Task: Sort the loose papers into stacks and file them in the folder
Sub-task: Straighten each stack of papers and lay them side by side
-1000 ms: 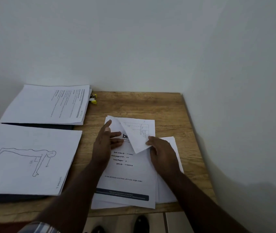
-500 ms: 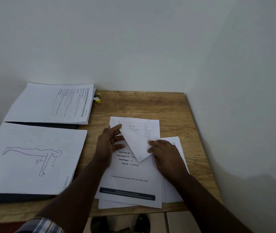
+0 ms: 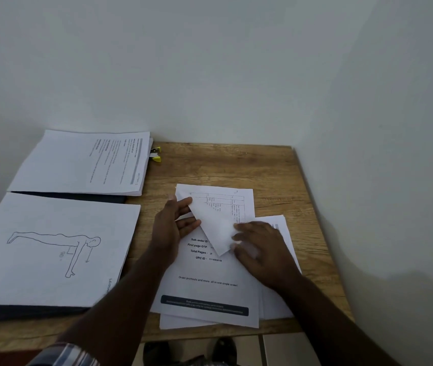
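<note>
A loose pile of papers (image 3: 210, 289) lies on the wooden table (image 3: 236, 167), right of centre. The top sheet bears printed order text, and its far corner (image 3: 214, 225) is folded back towards me, which uncovers a sheet with a printed table (image 3: 226, 199). My left hand (image 3: 173, 228) rests on the pile with straight fingers, fingertips touching the fold's left edge. My right hand (image 3: 260, 249) lies over the flap's right edge and pinches it. At the left an open dark folder (image 3: 72, 196) carries two paper stacks: one with a body drawing (image 3: 51, 249), one with text (image 3: 83, 162).
A yellow clip (image 3: 156, 154) lies by the far stack's right edge. White walls close off the table at the back and on the right. The table's front edge runs just below the pile, with dark shoes (image 3: 226, 350) on the floor under it.
The top sheet's corner, held up a second ago, has come further down towards me and lies flatter. More of the printed table beneath shows. My left fingers have spread along the fold.
</note>
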